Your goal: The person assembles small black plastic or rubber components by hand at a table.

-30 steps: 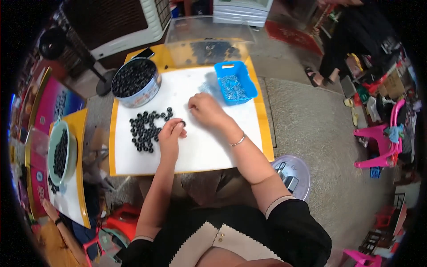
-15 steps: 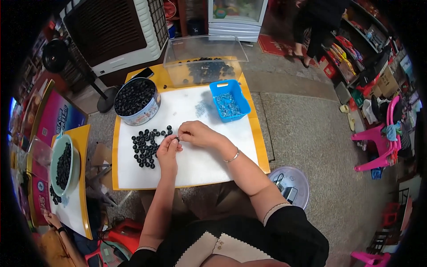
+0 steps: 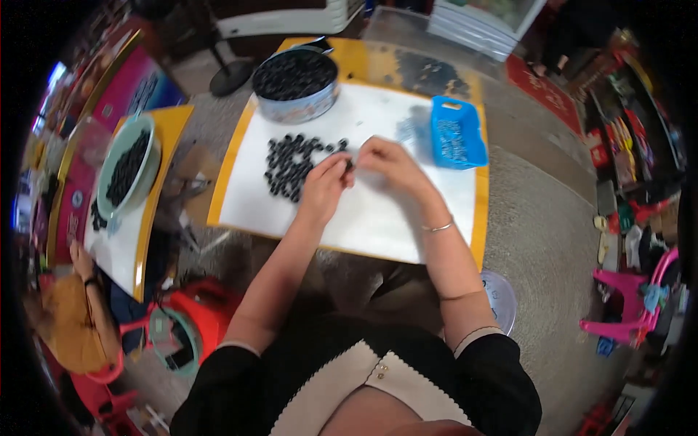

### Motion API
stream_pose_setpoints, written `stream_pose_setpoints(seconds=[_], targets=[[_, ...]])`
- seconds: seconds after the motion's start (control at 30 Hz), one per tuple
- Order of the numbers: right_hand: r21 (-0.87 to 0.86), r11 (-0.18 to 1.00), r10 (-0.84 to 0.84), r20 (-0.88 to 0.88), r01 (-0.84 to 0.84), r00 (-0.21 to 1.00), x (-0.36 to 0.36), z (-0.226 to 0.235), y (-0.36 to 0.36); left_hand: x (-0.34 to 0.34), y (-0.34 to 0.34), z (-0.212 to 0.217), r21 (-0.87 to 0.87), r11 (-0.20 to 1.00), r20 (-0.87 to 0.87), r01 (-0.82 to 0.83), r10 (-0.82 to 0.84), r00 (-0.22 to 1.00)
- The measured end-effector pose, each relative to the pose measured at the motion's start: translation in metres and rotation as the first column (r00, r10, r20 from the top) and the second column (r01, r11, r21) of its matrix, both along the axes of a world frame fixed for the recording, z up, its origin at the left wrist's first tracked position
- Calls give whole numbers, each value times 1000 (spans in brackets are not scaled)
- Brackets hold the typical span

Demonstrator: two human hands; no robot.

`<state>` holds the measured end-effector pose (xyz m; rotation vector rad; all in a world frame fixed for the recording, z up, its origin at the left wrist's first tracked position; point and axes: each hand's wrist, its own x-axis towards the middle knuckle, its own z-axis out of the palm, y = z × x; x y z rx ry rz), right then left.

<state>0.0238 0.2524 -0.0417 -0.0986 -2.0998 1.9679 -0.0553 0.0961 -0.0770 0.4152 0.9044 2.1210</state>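
Observation:
Over the white-topped table, my left hand pinches a small black round piece between its fingertips. My right hand is close beside it, thumb and fingers pressed together. Whatever those fingertips hold, if anything, is too small and blurred to make out. Just left of my left hand lies a loose spread of similar black round pieces. Beyond them stands a round tin filled with such pieces. A blue plastic basket holding small shiny bits is to the right of my right hand.
At the table's far edge is a clear bin with black pieces inside. On a second table to the left, a pale green basin holds more black pieces, and another person's hand rests nearby. A pink chair stands at right.
The whole view has turned and shifted, so the table appears farther up and right. My hands remain close together at the black piece, with slightly more space between them.

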Motion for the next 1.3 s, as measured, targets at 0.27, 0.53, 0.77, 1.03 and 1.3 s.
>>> stream_pose_setpoints(seconds=[0.27, 0.53, 0.77, 1.03, 1.3], targets=[[554, 712, -473, -76, 431, 878, -32, 2, 5, -2, -7, -2, -72, 997, -86, 23, -30, 996], [946, 157, -189, -254, 284, 949, -87, -14, 15, 1, -9, -2, -36, 998, -22, 43, -43, 999], [972, 79, -313, -188, 222, 931, -65, -2, 31, 0, -14, -2, -39, 996, -48, 74, -76, 996], [935, 296, -222, -134, 198, 966, -53, 7, 2, 3, -12, -2, -48, 986, -72, 159, -163, 984], [806, 566, -326, 25, 174, 945, -71, 0, -8, 3, -10, -4, -75, 985, -75, 156, -162, 984]])
